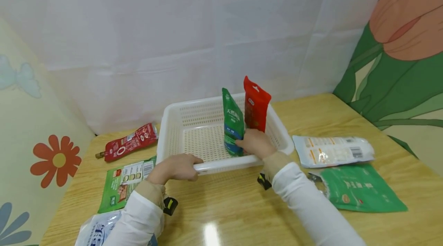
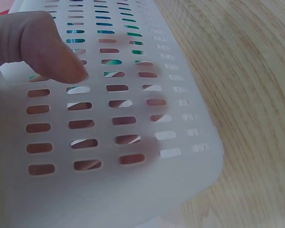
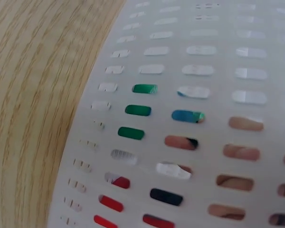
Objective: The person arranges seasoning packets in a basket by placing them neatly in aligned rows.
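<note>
A white plastic basket (image 1: pixel 216 166) with slotted walls sits on the wooden table. At its front left corner my left hand (image 1: pixel 180 166) grips the wall; in the left wrist view the thumb lies outside, with the fingers showing through the slots from inside. My right hand (image 1: pixel 258 143) reaches over the front rim and pinches the lower right edge of a green pouch (image 1: pixel 233 117), which stands upright in the basket. Just behind that hand a red pouch (image 1: pixel 255 108) stands upright too, its base hidden. The right wrist view shows fingers only through the basket wall (image 3: pixel 128 166).
Left of the basket lie a dark red spouted pouch (image 1: pixel 131 143), a green-and-white packet (image 1: pixel 126 182) and a partly covered white-and-blue packet (image 1: pixel 98 230). On the right are a white packet (image 1: pixel 333 149) and a green bag (image 1: pixel 363 190). A white cloth (image 1: pixel 194 34) hangs behind.
</note>
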{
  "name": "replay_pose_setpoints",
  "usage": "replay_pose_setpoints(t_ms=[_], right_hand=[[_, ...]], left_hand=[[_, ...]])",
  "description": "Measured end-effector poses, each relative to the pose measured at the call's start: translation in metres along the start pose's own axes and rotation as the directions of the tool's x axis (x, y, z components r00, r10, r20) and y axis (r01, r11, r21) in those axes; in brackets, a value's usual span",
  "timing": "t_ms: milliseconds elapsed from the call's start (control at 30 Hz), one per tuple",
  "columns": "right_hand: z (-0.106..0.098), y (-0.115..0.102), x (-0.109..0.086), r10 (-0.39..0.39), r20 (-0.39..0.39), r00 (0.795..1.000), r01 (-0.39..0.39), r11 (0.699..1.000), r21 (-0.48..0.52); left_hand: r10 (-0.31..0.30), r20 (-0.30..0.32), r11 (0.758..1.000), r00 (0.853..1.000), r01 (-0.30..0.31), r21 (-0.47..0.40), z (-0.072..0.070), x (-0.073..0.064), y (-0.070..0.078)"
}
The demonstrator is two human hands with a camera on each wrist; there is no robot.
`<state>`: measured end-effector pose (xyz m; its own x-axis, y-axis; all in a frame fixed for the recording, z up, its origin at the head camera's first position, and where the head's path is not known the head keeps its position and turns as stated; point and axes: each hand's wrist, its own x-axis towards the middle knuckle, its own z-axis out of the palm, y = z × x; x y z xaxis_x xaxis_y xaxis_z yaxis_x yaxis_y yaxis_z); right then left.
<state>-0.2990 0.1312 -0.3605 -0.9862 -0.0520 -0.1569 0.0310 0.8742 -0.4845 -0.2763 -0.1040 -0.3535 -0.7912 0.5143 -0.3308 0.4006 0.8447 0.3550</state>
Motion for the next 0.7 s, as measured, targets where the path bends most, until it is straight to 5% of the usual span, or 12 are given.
replay_pose_setpoints(t_ms=[700], right_hand=[[-0.0012, 0.0016, 0.0021, 0.040, -0.068, 0.997, -0.044, 0.998, -0.053]], left_hand=[[-0.012, 0.004, 1.000, 1.000, 0.012, -0.013, 0.0004, 0.0001, -0.0004]])
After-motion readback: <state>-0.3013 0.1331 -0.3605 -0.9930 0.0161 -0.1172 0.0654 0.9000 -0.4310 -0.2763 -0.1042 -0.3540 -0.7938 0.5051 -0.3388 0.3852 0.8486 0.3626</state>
